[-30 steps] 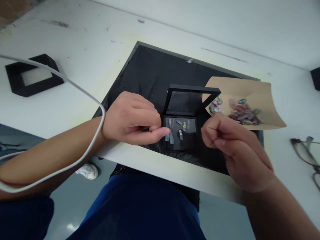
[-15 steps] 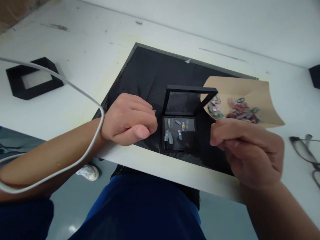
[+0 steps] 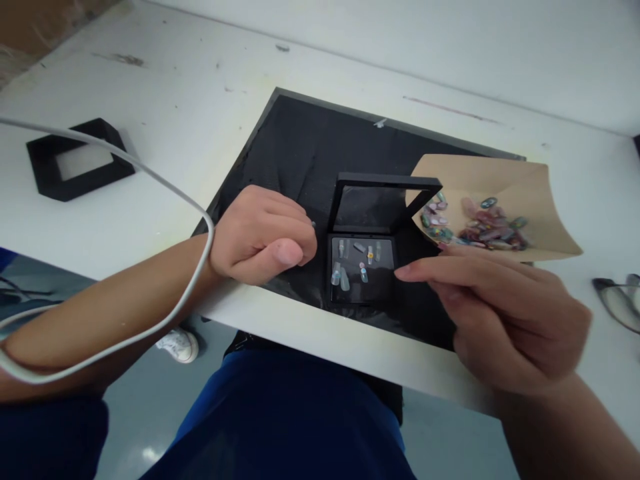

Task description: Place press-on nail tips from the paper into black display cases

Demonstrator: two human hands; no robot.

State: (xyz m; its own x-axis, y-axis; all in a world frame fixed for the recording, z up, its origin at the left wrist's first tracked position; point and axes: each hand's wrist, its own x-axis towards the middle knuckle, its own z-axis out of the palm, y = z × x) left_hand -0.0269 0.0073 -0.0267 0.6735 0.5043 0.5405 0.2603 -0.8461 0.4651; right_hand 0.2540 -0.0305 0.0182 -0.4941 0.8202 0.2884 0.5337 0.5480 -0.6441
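A hinged black case [image 3: 390, 180] stands with its lid raised on the black mat [image 3: 310, 147]; several small nail-shaped pieces [image 3: 364, 272] lie on its lower pane. Left of it, my left hand [image 3: 267, 237] rests curled on the mat, with a small bit of something pale showing beyond its knuckles; what its fingers hold, if anything, is hidden. To the right of the case is my right hand [image 3: 510, 310], index finger stretched toward the case's right edge, the other fingers bent. Behind that hand, a tan paper tray [image 3: 540, 193] holds several coloured nail-shaped pieces [image 3: 493, 223].
An empty black frame [image 3: 40, 167] lies at the left of the white table [image 3: 190, 87]. A white cable [image 3: 150, 175] crosses my left forearm. Glasses [image 3: 617, 303] lie at the right edge, and a brown box [image 3: 45, 33] is at the back left.
My right index finger has straightened out toward the case from a closed pinch. My left hand has stayed curled in nearly the same place. The view has shifted slightly.
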